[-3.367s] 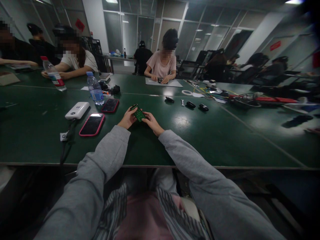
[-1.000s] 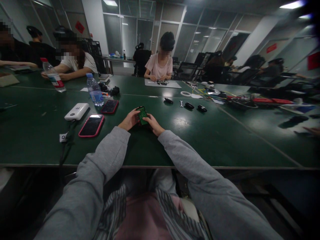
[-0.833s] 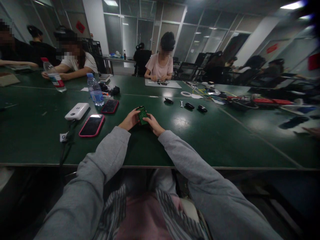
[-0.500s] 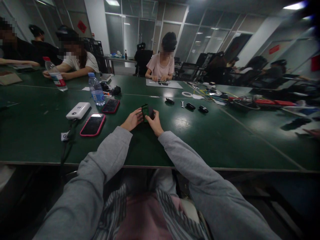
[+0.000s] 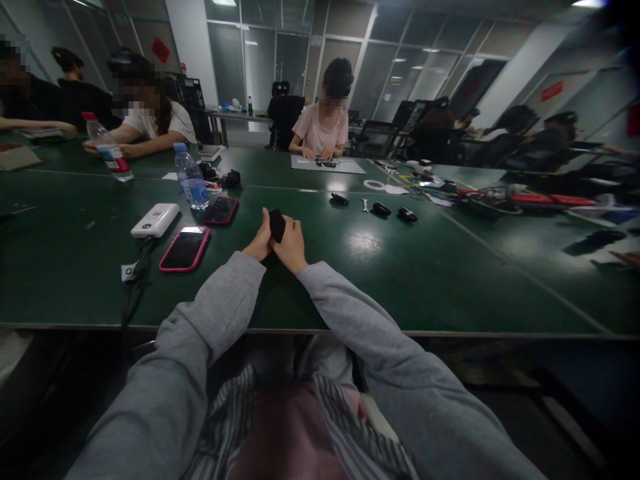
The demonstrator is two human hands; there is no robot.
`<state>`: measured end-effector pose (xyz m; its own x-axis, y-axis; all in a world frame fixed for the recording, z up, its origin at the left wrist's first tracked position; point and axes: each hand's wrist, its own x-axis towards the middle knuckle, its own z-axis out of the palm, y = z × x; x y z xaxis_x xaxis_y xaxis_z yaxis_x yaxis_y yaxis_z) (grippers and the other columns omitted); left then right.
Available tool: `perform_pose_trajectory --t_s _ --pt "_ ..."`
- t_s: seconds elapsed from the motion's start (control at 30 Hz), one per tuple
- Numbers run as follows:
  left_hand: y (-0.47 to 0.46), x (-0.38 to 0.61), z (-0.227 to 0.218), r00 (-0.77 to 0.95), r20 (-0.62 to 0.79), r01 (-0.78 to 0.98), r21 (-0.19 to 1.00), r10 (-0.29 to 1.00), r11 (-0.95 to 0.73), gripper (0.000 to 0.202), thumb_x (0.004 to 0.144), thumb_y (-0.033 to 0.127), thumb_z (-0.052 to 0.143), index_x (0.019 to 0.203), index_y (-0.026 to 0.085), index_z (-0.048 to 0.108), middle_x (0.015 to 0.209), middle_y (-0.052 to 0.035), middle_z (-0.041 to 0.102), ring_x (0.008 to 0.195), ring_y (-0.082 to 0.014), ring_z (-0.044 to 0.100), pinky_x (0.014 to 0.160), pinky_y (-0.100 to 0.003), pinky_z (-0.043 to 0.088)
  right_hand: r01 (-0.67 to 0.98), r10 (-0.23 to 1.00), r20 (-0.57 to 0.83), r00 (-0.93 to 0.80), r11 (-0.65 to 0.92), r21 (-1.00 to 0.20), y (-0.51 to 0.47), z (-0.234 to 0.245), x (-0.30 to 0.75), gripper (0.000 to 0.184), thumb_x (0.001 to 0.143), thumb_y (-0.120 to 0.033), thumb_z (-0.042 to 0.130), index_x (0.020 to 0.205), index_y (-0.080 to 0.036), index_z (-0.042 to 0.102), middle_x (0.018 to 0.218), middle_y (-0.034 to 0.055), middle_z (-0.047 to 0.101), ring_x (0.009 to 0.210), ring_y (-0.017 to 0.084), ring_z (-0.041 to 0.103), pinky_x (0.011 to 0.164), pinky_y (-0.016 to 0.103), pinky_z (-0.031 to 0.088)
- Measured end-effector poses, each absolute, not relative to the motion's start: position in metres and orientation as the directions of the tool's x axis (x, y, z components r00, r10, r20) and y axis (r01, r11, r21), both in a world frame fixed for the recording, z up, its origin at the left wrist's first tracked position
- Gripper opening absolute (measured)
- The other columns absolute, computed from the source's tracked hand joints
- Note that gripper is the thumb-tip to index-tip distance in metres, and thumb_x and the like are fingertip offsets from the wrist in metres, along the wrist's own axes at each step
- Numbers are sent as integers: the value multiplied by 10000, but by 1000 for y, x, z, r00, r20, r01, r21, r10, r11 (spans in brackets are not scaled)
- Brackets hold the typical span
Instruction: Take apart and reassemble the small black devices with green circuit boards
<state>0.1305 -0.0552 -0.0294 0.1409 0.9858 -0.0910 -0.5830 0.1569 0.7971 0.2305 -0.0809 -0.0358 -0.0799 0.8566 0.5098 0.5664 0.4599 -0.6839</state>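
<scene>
A small, flat black block point(image 5: 277, 225) is held up between my two hands above the green table point(image 5: 320, 287); its exact kind cannot be told. My left hand point(image 5: 258, 243) is closed along its left side, thumb raised. From the right, my right hand point(image 5: 291, 245) grips it with curled fingers, and the two hands touch at the bottom. Beyond my hands to the right lie a small black piece point(image 5: 339, 199), a short metal wrench point(image 5: 365, 205) and two more black pieces, one nearer point(image 5: 381, 209) and one farther right point(image 5: 407, 215).
On the left are two phones in pink-red cases point(image 5: 185, 249), a white power bank point(image 5: 155, 221) with a cable, and a blue-capped water bottle point(image 5: 192, 180). A red-capped bottle point(image 5: 111, 152) stands farther back. Across the table sits a person in pink point(image 5: 321, 130). Cables and red-handled items point(image 5: 550, 199) lie right.
The block has turned: its green, board-like face showed before, and now a plain black face does. My right hand has moved left, bringing both hands together around it.
</scene>
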Motion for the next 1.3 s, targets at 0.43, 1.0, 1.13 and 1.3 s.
perform_pose_trajectory --t_s 0.43,1.0,1.13,1.3 --pt "-51 115 -31 124 -92 -686 711 988 152 942 813 878 143 1245 207 643 1038 -137 727 1008 -283 696 848 -400 574 523 727 627 -281 664 -535 -83 -44 225 664 876 -209 560 1501 -261 342 1269 130 341 1278 276 396 1148 534 379" --pt "-47 100 -25 63 -161 -797 585 985 147 820 854 821 299 1232 176 636 734 -65 701 672 -190 688 629 -293 556 -381 987 -25 -160 -85 -920 -56 -17 257 458 776 -498 741 1080 -190 590 1035 46 673 922 161 648 693 254 574" --pt "-50 100 -21 93 -180 -827 534 979 177 801 880 793 297 1209 152 648 685 -45 686 557 -151 654 562 -257 546 -402 972 -17 -236 -114 -908 -61 -17 256 487 710 -391 831 1078 -195 578 970 13 683 844 128 654 641 213 561" --pt "-55 100 -16 108 -187 -859 478 976 186 770 890 772 326 1170 137 660 657 -53 672 545 -158 651 532 -254 536 -347 971 -27 -238 -111 -931 -61 -19 258 414 753 -370 794 1057 -197 572 947 3 676 834 119 653 666 219 564"
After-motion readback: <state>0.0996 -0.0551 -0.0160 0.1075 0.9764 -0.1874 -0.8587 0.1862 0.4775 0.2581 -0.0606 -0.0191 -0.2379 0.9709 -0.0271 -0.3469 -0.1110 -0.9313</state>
